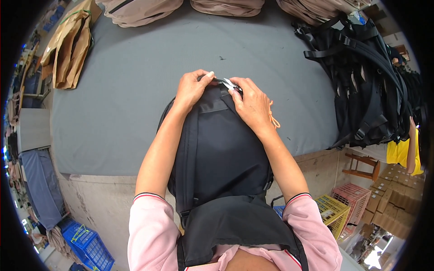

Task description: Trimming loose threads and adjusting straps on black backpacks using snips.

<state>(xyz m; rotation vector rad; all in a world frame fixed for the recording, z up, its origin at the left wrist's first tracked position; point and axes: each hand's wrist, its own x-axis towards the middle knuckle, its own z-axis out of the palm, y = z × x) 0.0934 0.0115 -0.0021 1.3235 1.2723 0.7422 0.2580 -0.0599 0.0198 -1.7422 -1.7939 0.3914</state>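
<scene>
The backpack (230, 149) rests over the near edge of the table (122, 104), left hand (191, 90) and right hand (250, 101) at its far end, snips (229, 84) in the right. Beyond it lie bags (228, 7); far left, a paper bag (71, 54); right, heaped backpacks (370, 81). Off the table, right of it, are plastic crates (332, 212), a stool (361, 167) and cardboard boxes (398, 205).

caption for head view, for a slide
Left hand pinches the top of a black backpack as right hand holds snips there, at a grey table.

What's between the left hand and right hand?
Head view: the silver blades of the snips, pointing from the right hand toward the left hand, plus a black strip at the backpack's top.
</scene>
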